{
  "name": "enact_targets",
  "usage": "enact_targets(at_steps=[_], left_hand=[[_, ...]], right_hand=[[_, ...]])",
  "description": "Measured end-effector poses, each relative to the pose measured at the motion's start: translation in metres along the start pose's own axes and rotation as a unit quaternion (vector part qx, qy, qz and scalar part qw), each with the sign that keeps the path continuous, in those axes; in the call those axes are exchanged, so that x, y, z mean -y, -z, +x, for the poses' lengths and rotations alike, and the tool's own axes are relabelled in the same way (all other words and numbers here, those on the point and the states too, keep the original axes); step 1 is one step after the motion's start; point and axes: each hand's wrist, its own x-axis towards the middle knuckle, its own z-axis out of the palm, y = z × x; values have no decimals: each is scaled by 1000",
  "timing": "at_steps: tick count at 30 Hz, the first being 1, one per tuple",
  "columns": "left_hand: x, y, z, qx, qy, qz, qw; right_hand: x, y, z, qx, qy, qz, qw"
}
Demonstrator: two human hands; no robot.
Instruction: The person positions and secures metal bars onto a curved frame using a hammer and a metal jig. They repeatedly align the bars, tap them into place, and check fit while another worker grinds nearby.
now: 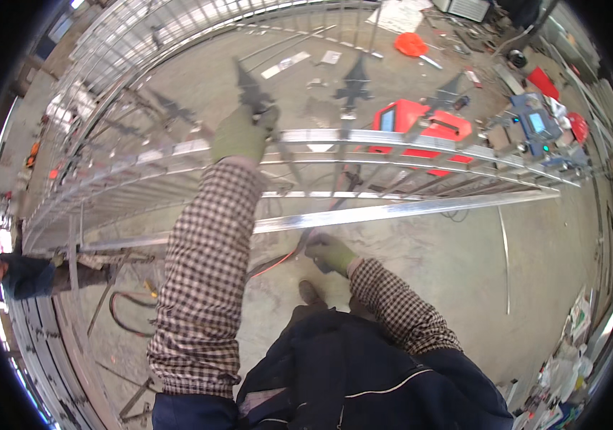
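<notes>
A silvery metal fence panel stretches across in front of me, with dark spear-shaped tips along its upper side. My left hand, in a green glove, reaches forward and is closed round the base of one dark spear tip. Two more spear tips, one in the middle and one to the right, stand apart from my hands. Below the bright lower rail, my right hand, also gloved, hangs near my body with its fingers curled. What it holds, if anything, is hidden.
Beyond the panel sits a red machine, with a blue device farther right. A dark hose crosses the floor near my feet. Another person is at the far left. Bags and scraps lie at the lower right.
</notes>
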Motion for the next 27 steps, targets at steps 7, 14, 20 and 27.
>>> enact_targets(at_steps=[7, 14, 20, 27], left_hand=[[9, -19, 2, -39, 33, -144, 988], [-3, -13, -11, -32, 78, -29, 996], [-23, -8, -21, -57, 137, -29, 989], [-14, -34, -61, -99, 105, -299, 943]], right_hand=[[-29, 102, -83, -77, 140, -19, 987], [168, 199, -118, -411, 411, -197, 789], [263, 189, -132, -366, 404, -313, 777], [256, 197, -122, -386, 399, -248, 794]])
